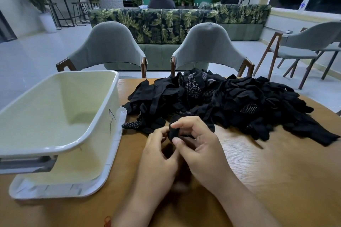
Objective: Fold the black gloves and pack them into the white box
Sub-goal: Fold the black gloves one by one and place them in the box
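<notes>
While one glove is in hand: we judge the step to be folding a single black glove (pixel 174 132) into a small bundle, ahead of packing.
Left hand (pixel 158 145): fingers curled against the left side of the glove, gripping it just above the table (pixel 258 171).
Right hand (pixel 199 145): thumb and forefinger pinch the bundle from below and above; the other fingers curl behind it.
Glove: a compact dark wad between both hands, partly hidden by fingers. We cannot tell how many folds it has.
Pile (pixel 230 101): loose black gloves, some with white-dotted palms, heaped just beyond the hands.
White box (pixel 115 97): left of the hands, open-topped, standing on a clear lid (pixel 110 171). No glove shows inside it.
Method: we hold the bundle tight at the pinch, tuck loose glove fingers inward, and press the fold flat before release.
Caution: this thin fabric will likely spring open. We carry it clamped to the box and set it against a wall.
Clearance: we lift the bundle clear of the pile so no neighbouring glove is dragged along.
</notes>
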`<state>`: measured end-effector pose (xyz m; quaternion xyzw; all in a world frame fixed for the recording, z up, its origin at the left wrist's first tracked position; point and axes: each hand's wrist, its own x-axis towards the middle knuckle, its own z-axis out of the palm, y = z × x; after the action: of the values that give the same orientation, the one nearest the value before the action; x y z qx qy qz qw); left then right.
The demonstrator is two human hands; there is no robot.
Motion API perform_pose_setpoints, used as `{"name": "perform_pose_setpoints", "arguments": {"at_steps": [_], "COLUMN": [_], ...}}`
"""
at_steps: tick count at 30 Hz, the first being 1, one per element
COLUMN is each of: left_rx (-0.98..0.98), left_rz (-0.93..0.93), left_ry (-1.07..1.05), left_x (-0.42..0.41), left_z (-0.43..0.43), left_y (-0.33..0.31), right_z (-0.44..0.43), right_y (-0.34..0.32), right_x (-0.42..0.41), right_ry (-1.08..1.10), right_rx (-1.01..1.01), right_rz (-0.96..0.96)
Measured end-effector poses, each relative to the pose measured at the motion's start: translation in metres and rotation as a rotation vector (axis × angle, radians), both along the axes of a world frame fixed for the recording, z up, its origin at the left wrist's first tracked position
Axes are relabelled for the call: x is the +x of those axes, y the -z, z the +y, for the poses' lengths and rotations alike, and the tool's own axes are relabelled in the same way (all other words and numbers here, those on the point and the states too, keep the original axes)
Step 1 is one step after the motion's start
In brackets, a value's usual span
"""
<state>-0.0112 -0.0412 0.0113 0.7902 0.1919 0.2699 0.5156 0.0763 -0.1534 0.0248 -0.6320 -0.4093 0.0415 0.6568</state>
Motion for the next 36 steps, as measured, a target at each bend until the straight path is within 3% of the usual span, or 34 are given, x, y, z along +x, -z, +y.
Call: {"name": "perform_pose_setpoints", "arguments": {"at_steps": [4, 8, 11, 15, 17, 19, 21, 25, 28, 32, 34, 36], "left_rx": [0.006, -0.410, -0.644, -0.560, -0.538, -0.470, -0.267, -0.049, 0.022, -0.018, 0.033, 0.160], "left_rz": [0.004, -0.034, -0.037, 0.049, 0.053, 0.037, 0.045, 0.028, 0.127, 0.308, 0.314, 0.286], "left_ry": [-0.060, -0.067, -0.031, -0.051, -0.043, -0.051, -0.080, -0.134, -0.170, -0.088, -0.101, -0.103], "left_x": [0.001, 0.000, 0.001, 0.003, 0.003, 0.002, 0.000, -0.008, -0.014, -0.013, -0.013, -0.014], "left_z": [0.003, 0.012, 0.015, 0.019, 0.020, 0.019, 0.019, 0.020, 0.024, 0.032, 0.036, 0.036], "left_y": [-0.002, -0.009, -0.011, -0.004, -0.001, -0.002, -0.003, -0.010, -0.013, -0.006, -0.001, 0.002], "right_z": [-0.001, -0.010, -0.012, -0.007, -0.011, -0.016, -0.020, -0.024, -0.024, -0.023, -0.021, -0.019], "right_y": [0.003, -0.005, -0.006, -0.006, -0.009, -0.010, -0.011, -0.007, -0.006, -0.005, -0.002, 0.003], "right_x": [0.003, 0.012, 0.022, 0.029, 0.028, 0.027, 0.028, 0.037, 0.046, 0.057, 0.060, 0.062], "right_ry": [-0.039, 0.044, 0.021, -0.078, -0.198, -0.304, -0.376, -0.357, -0.211, -0.014, 0.054, 0.154], "right_rx": [-0.007, -0.182, -0.259, -0.230, -0.295, -0.387, -0.459, -0.484, -0.362, -0.034, 0.018, -0.057], "right_rz": [-0.031, -0.127, 0.088, 0.621, 0.729, 0.701, 0.649, 0.658, 0.752, 0.856, 0.775, 0.614]}}
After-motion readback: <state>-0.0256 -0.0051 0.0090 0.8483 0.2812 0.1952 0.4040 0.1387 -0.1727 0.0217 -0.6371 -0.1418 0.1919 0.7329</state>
